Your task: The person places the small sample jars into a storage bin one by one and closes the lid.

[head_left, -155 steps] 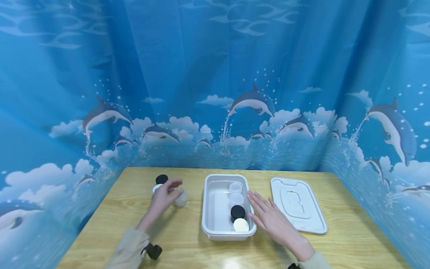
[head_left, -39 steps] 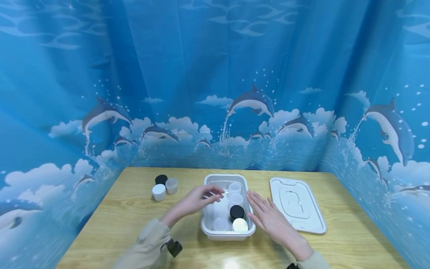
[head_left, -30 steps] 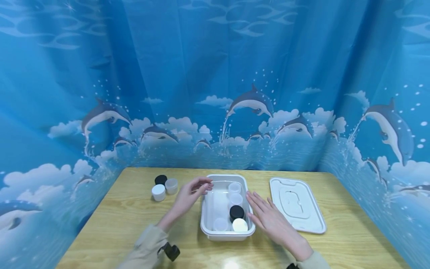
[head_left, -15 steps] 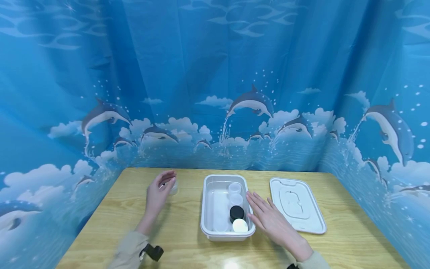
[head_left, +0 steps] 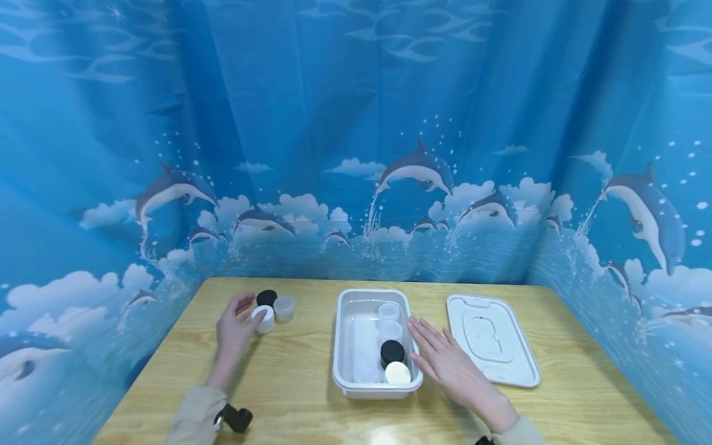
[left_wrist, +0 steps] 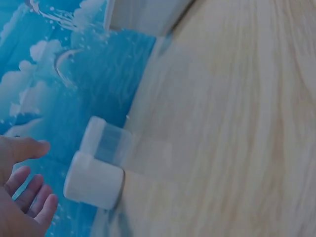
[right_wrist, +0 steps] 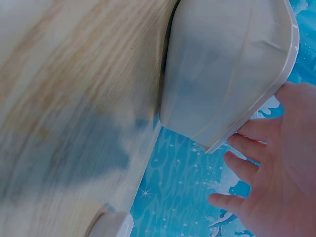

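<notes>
Our left hand [head_left: 236,321] is at the white-capped jar [head_left: 264,319] on the desk [head_left: 289,383], fingers [left_wrist: 29,190] loosely spread and just meeting its side, not yet closed round it. A clear jar [head_left: 284,307] and a black-capped jar [head_left: 267,297] stand just beside it, so we should take it from the near side, thumb and fingers opposite on the wall below the cap, and lift straight up to avoid toppling the neighbours. Our right hand [head_left: 450,364] lies flat, fingers straight, against the rim of the tub [head_left: 347,346]; we keep it there to steady the tub. Its lid [head_left: 492,337] lies apart to the right.
</notes>
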The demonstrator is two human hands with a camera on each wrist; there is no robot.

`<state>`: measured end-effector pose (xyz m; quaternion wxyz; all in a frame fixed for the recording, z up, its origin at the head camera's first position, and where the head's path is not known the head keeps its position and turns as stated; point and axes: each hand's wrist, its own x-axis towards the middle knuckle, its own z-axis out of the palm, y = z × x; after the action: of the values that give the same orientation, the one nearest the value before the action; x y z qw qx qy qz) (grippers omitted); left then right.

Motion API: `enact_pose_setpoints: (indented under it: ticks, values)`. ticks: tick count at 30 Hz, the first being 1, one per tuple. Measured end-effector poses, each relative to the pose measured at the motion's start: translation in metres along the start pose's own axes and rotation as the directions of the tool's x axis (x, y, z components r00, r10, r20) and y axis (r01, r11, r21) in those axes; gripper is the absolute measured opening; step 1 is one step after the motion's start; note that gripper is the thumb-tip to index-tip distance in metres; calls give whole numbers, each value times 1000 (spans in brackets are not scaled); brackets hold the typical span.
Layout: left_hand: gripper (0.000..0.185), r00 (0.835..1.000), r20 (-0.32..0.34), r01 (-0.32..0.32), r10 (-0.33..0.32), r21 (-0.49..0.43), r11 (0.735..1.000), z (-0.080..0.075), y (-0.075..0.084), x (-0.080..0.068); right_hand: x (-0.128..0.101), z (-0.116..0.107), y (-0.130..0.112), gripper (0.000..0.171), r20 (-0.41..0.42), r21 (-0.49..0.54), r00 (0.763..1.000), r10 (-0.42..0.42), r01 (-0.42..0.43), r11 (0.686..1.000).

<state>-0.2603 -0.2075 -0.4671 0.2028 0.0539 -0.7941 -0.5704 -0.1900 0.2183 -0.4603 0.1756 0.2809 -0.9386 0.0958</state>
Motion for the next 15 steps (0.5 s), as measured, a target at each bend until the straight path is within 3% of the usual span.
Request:
enact_pose_setpoints:
  ticks: [9, 15]
  values:
    - [59, 987, 101, 111, -122, 107, 988, 1, -16, 2, 0, 0, 1, 59, 17, 2, 1000, 15, -15, 1000]
    - [54, 987, 105, 107, -121, 132, 985, 2, -23, 4, 0, -1, -1, 59, 20, 6, 1000, 17, -17, 1000]
